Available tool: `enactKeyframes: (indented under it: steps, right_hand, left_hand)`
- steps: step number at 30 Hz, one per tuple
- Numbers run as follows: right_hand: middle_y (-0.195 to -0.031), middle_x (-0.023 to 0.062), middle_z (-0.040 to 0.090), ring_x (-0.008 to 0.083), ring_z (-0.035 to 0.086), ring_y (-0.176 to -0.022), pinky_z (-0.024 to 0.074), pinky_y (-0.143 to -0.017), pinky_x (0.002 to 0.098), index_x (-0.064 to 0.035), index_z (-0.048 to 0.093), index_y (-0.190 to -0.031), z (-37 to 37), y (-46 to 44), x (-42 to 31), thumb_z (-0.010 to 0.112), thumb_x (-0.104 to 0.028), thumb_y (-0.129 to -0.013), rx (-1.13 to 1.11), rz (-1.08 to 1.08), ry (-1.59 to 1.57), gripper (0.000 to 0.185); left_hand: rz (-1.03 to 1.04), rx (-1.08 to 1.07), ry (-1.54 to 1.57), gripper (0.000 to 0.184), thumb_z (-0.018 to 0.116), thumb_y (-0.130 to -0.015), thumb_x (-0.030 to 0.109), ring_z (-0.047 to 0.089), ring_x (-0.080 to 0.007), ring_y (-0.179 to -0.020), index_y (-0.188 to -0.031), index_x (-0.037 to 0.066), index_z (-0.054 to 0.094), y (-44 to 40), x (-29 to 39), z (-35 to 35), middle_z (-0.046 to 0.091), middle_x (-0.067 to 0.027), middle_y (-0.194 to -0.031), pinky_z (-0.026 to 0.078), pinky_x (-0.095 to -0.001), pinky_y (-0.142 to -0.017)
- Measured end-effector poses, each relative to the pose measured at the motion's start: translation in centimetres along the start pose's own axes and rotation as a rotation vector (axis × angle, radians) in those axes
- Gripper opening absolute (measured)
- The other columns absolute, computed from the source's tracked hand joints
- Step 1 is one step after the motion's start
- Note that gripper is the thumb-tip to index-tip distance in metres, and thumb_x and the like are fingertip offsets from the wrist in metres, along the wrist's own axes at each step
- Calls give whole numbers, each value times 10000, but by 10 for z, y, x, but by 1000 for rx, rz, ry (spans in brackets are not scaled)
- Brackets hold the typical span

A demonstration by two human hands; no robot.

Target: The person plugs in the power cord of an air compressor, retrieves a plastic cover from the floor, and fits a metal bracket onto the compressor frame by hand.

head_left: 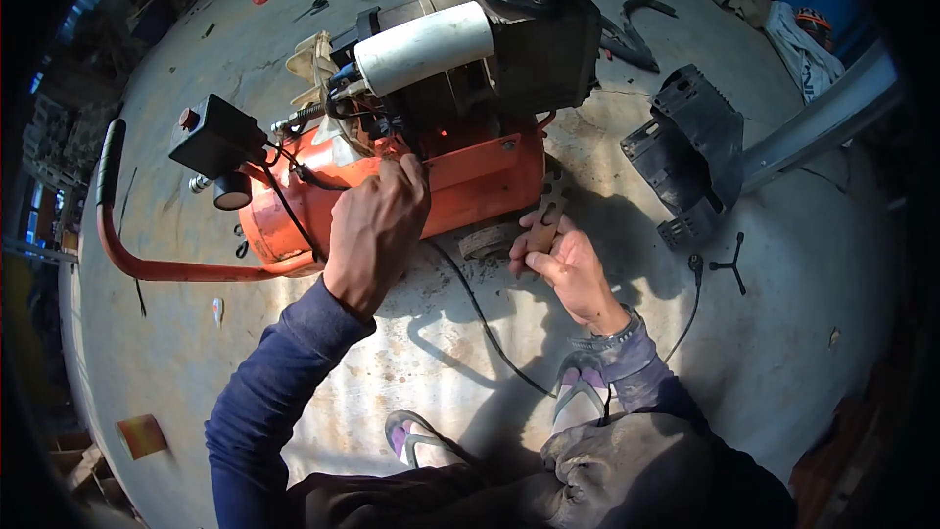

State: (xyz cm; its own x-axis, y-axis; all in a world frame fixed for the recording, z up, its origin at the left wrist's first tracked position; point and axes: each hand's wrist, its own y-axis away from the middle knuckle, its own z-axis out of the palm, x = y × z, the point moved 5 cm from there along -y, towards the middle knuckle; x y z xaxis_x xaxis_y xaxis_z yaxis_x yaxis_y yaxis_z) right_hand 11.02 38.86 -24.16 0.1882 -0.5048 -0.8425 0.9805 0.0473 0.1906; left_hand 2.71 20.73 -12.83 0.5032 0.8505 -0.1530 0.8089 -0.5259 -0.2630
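An orange air compressor (490, 180) lies on the floor, with a white cylinder (424, 47) and a dark motor housing on top. My left hand (382, 220) is at the wiring below the white cylinder; its fingers are pressed together, and what they hold is hidden. To the right, in front of the tank, my right hand (568, 269) pinches a flat, notched metal piece (543, 225) between thumb and fingers. A black control box (220, 142) with a red knob and a round gauge (232, 191) stands at the tank's left.
The orange handle (186, 270) reaches out left. A black plastic cover (690, 157) lies right, near a metal post (822, 122). A black cable (480, 309) crosses the floor toward my feet. A three-armed tool (729, 264) lies at right, an orange-yellow can (143, 436) at lower left.
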Motion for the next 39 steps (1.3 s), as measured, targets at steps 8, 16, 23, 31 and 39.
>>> enactKeyframes:
  steps: [8,16,23,31,39]
  right_hand:
    - [-692,9,567,98,536,-578,448,-545,237,-8,589,-897,18,-68,-35,599,-150,-944,204,-229,228,150]
    - [-598,55,569,161,556,-507,443,-504,285,-23,589,-798,29,-69,-51,623,-164,-924,258,-431,468,193]
    - [-665,198,607,367,577,-581,442,-544,405,22,579,-754,53,-49,-89,650,-129,-857,330,-848,1266,196]
    - [-569,102,550,215,539,-483,425,-496,349,22,562,-743,24,-34,-68,629,-195,-905,325,-573,1008,278]
    - [-548,5,494,57,454,-465,371,-419,228,0,563,-751,6,-7,-12,606,-246,-944,189,-189,628,315]
  left_hand:
    - [-189,48,365,397,463,-969,208,628,-345,-573,-676,-56,511,-1,-9,5,544,-220,-553,468,-441,-487]
    - [-468,-10,877,324,467,-977,216,584,-316,-523,-781,-35,523,17,-11,22,570,-190,-627,435,-402,-459]
    - [-100,89,298,182,481,-970,203,586,-205,-504,-940,30,528,4,-2,-4,574,-102,-710,437,-302,-428]
    - [97,159,-274,92,526,-907,151,605,-191,-511,-911,64,497,2,12,-1,531,-56,-701,445,-291,-416]
    - [-224,-125,256,252,491,-964,182,614,-328,-539,-766,27,503,14,22,-1,560,-180,-583,467,-385,-481]
